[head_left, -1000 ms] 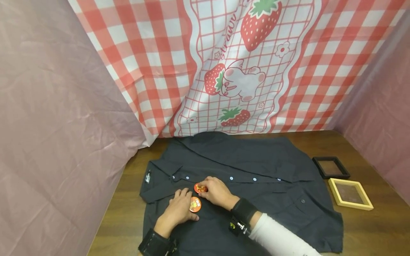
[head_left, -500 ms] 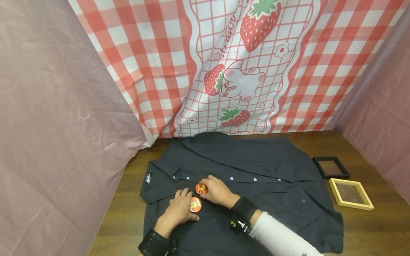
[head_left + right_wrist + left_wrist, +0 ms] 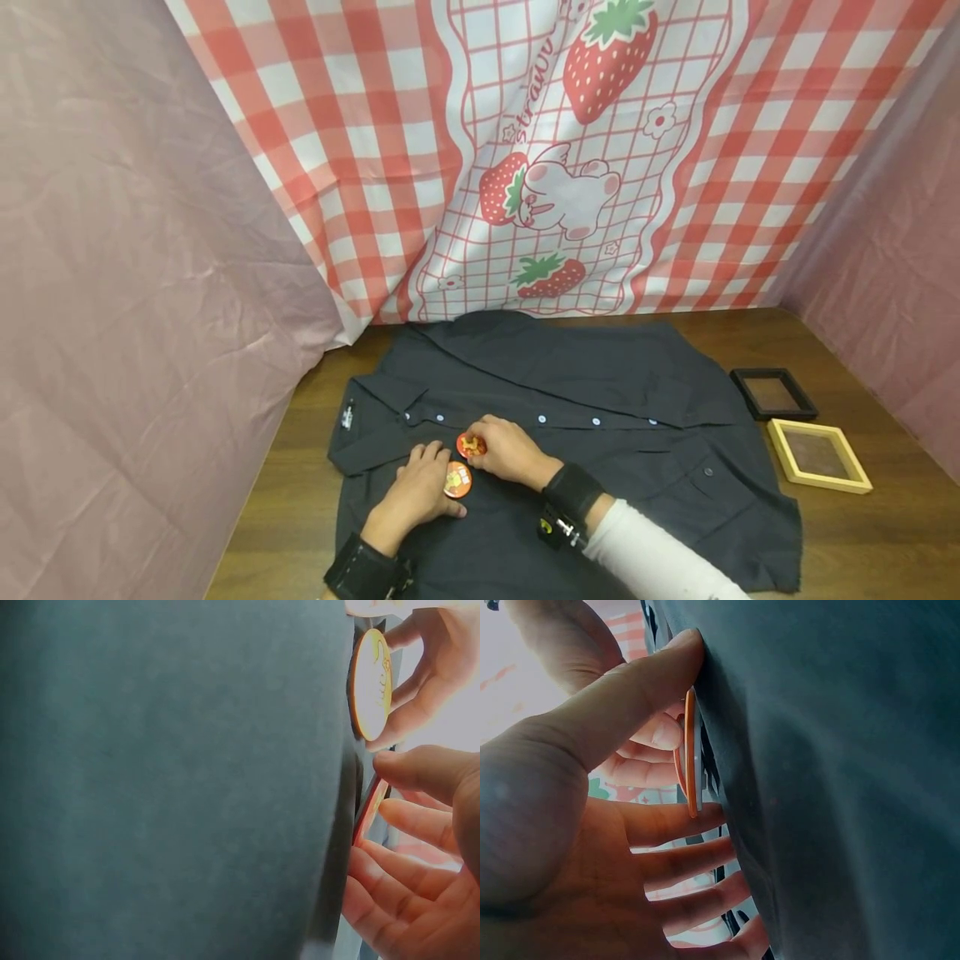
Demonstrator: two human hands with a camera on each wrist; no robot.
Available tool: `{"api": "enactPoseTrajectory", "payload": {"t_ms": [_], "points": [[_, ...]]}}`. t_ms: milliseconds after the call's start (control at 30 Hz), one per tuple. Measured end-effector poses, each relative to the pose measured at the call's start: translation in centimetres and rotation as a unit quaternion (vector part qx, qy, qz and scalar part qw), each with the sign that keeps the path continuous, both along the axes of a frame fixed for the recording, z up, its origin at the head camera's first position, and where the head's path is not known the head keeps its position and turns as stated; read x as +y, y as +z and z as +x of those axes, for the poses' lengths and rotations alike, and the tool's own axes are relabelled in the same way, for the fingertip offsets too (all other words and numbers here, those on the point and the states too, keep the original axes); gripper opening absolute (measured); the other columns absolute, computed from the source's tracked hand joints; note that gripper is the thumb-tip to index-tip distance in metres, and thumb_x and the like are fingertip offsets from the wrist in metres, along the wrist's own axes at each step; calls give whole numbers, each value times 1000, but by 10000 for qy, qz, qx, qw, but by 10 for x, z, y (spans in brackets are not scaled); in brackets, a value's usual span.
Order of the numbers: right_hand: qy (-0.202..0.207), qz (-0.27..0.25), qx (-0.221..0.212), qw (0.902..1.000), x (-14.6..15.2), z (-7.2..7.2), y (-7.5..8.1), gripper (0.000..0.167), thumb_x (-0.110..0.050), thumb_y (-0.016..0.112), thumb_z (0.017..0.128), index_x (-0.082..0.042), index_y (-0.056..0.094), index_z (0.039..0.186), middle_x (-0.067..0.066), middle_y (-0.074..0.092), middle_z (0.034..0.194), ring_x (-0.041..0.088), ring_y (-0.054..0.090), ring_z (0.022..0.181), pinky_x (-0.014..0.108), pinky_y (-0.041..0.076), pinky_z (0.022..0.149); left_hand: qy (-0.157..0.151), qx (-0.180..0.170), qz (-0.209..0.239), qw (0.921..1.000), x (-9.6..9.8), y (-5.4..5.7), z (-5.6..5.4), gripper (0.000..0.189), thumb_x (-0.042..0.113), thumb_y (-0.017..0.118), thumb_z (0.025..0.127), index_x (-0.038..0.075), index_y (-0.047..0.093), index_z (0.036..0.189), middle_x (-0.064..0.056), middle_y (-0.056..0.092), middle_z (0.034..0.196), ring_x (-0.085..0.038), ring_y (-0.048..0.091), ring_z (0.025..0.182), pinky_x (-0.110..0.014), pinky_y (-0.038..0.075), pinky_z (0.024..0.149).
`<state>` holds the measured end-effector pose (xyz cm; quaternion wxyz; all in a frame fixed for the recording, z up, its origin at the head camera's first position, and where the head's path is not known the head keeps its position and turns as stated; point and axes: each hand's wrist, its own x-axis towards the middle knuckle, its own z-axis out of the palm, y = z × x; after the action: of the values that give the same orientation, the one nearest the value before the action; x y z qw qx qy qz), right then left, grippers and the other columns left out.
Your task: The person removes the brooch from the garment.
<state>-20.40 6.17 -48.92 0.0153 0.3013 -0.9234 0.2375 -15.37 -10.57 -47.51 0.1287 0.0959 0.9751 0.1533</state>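
"So, what has the right hand (image 3: 512,450) got?"

"The red badge (image 3: 471,447); thumb and fingers pinch it at its edge, and it slants against the dark shirt (image 3: 577,367) in the right wrist view."

"And the left hand (image 3: 422,490)?"

"Spread wide, fingers fairly straight, tips on the shirt; the orange badge (image 3: 458,481) sits face up between thumb and forefinger; whether they touch its rim, I cannot tell."

"Which badge is farther?"

"The red one, slightly right of the orange; both are left of the shirt's middle, on the near side of the pale buttons (image 3: 542,419)."

"And around them?"

"Wooden table (image 3: 288,475) beneath; at right, a black frame (image 3: 785,414), with a yellow frame (image 3: 825,482) just nearer."
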Motion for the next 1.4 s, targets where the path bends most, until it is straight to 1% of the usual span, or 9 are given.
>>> {"api": "enactPoseTrajectory", "payload": {"t_ms": [133, 333, 500, 733, 1033, 1400], "points": [[22, 59, -31, 10000, 2, 1, 0, 29, -20, 80, 76, -10, 71, 101, 2, 63, 92, 14, 59, 77, 31, 51, 68, 17, -14, -4, 10000, 1, -1, 0, 87, 37, 91, 63, -5, 54, 131, -22, 47, 141, -43, 40, 132, -63, 43, 98], [-6, 95, -169, 9998, 4, 1, 0, 30, -21, 81, 76, -10, 70, 101, 1, 59, 89, 12, 54, 75, 27, 47, 67, 15, -12, -9, 10000, 0, 1, 1, 87, 36, 91, 64, -5, 53, 131, -23, 47, 141, -43, 40, 133, -63, 43, 99], [20, 14, -301, 9995, 6, 2, 0, 29, -20, 81, 75, -11, 69, 100, 0, 57, 88, 10, 51, 74, 25, 44, 64, -6, -52, 1, 10000, 0, 2, 2, 87, 37, 90, 65, -5, 53, 132, -23, 47, 142, -44, 39, 133, -63, 43, 98], [18, -44, -315, 9995, 9, 2, 1, 27, -22, 81, 75, -11, 69, 97, -2, 56, 85, 8, 47, 72, 22, 42, 63, 1, -19, -25, 10000, 1, 2, 2, 87, 37, 90, 64, -5, 53, 131, -22, 48, 141, -43, 40, 132, -63, 43, 98], [-31, -83, -317, 9995, 12, 3, 0, 28, -23, 82, 74, -11, 69, 96, -3, 54, 84, 8, 46, 72, 23, 41, 63, -14, 5, -66, 10000, 1, 3, 3, 86, 37, 90, 64, -5, 54, 130, -22, 49, 139, -43, 41, 131, -63, 44, 97], [-59, -205, -368, 9991, 15, 5, 1, 28, -23, 82, 74, -11, 69, 97, -2, 54, 86, 8, 47, 74, 23, 42, 64, 45, -93, -65, 9999, 2, 5, 4, 85, 36, 90, 65, -5, 54, 130, -22, 48, 141, -43, 41, 133, -62, 42, 101]]}}
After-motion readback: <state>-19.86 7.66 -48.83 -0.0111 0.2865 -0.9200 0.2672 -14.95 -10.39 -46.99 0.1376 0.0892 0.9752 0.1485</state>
